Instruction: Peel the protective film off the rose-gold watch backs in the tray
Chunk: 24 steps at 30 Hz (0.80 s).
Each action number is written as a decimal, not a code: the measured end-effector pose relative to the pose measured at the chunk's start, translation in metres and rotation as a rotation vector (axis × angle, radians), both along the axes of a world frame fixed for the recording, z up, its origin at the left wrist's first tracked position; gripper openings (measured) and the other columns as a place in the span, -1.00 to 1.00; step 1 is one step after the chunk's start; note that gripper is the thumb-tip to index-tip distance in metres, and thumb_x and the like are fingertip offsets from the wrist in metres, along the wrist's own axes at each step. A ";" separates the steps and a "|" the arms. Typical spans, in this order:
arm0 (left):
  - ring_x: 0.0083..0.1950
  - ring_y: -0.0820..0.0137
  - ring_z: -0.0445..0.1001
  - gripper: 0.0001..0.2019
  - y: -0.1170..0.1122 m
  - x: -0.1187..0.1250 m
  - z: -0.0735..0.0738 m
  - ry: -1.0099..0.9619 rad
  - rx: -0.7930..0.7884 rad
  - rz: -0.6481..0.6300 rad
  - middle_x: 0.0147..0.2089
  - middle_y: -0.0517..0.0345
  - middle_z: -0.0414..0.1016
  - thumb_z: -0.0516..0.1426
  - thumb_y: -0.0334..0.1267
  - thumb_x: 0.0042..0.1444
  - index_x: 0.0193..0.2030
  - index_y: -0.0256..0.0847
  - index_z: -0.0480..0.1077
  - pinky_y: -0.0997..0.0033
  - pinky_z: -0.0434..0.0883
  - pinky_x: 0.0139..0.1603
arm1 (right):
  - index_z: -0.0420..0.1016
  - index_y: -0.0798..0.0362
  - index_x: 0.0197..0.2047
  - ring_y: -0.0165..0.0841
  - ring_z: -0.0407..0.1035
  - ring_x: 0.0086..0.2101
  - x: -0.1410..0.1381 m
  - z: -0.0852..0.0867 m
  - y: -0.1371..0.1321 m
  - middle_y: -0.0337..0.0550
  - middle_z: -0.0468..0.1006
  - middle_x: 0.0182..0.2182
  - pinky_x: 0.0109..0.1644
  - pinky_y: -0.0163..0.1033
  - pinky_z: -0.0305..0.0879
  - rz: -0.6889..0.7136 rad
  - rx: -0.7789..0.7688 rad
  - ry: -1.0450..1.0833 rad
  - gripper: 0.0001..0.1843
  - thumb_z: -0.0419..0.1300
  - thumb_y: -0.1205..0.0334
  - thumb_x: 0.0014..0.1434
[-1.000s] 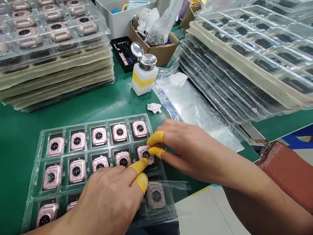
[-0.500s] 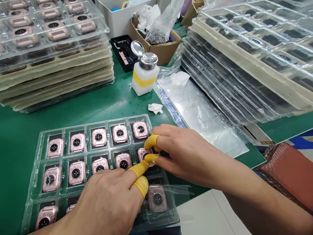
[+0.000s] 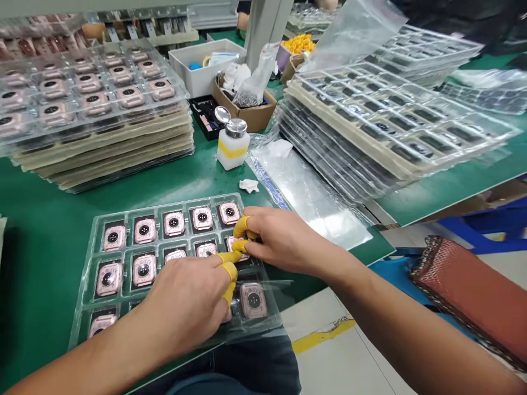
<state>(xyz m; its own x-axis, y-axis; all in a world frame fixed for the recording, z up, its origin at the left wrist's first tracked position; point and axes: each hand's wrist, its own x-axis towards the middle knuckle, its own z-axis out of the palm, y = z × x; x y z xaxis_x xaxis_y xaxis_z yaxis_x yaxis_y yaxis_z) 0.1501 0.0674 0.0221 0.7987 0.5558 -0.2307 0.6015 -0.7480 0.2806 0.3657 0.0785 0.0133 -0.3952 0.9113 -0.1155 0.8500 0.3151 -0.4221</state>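
Observation:
A clear plastic tray (image 3: pixel 88 258) lies on the green bench in front of me, holding several pink watch cases face down. My left hand (image 3: pixel 189 304) rests on the tray, its yellow-capped fingertips touching the pink watch case (image 3: pixel 236 243) at the right end of the middle row. My right hand (image 3: pixel 275 236) comes in from the right and pinches that same case between yellow-capped thumb and forefinger. Another case (image 3: pixel 253 299) sits in the pocket below it.
A stack of trays with pink cases (image 3: pixel 94 104) stands at back left; a stack of trays with dark parts (image 3: pixel 382 126) at right. A white dispenser bottle (image 3: pixel 233 145), cardboard box (image 3: pixel 251 107), plastic sheet (image 3: pixel 313 192) and white wipe (image 3: pixel 249 185) lie behind the tray.
The camera has lifted and pulled back, showing more of the bench. Both hands stay on the same watch case, fingertips drawn closer together around it.

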 end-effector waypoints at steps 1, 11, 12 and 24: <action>-0.42 0.11 0.57 -0.83 0.000 0.000 0.001 -0.001 0.004 0.008 -0.35 0.09 0.59 0.07 -0.37 0.19 -0.38 -0.15 0.44 0.21 0.34 -0.49 | 0.53 0.07 -0.31 -0.39 0.28 -0.37 -0.003 0.000 0.000 -0.20 0.51 -0.30 -0.35 -0.26 -0.01 -0.008 0.011 -0.006 -0.93 0.22 0.35 0.23; -0.31 0.35 0.53 -0.87 -0.017 -0.020 0.017 -0.253 -0.066 0.167 -0.18 0.17 0.62 0.08 -0.36 0.22 -0.25 -0.15 0.47 0.36 0.36 -0.32 | 0.60 0.07 -0.11 -0.31 0.50 -0.25 0.004 0.006 -0.043 -0.11 0.67 -0.22 -0.20 -0.25 0.36 -0.277 0.206 0.186 -0.72 0.03 0.31 0.38; -0.31 0.38 0.53 -0.85 -0.023 -0.027 0.021 -0.303 -0.112 0.196 -0.19 0.19 0.62 0.07 -0.37 0.22 -0.22 -0.14 0.48 0.40 0.37 -0.31 | 0.59 0.07 -0.04 -0.29 0.52 -0.24 0.007 0.006 -0.062 -0.08 0.67 -0.20 -0.20 -0.24 0.40 -0.305 0.228 0.219 -0.68 0.00 0.24 0.43; -0.74 0.60 -0.03 -0.68 -0.095 -0.096 0.011 -0.714 -1.122 0.819 -0.70 0.37 0.38 0.08 0.04 0.34 -0.28 -0.16 0.32 0.52 0.08 -0.58 | 0.58 -0.12 0.18 -0.37 0.39 -0.52 -0.061 -0.066 -0.206 -0.19 0.57 -0.44 -0.41 -0.34 0.41 -0.217 -0.131 0.688 -0.44 0.20 -0.28 0.29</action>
<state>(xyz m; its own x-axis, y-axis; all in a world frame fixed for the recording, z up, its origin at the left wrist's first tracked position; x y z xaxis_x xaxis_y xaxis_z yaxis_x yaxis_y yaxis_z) 0.0543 -0.0280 0.0331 0.4963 0.6878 -0.5298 0.2291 0.4848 0.8441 0.3047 -0.1272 -0.0523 -0.2294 0.9731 -0.0199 0.4164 0.0796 -0.9057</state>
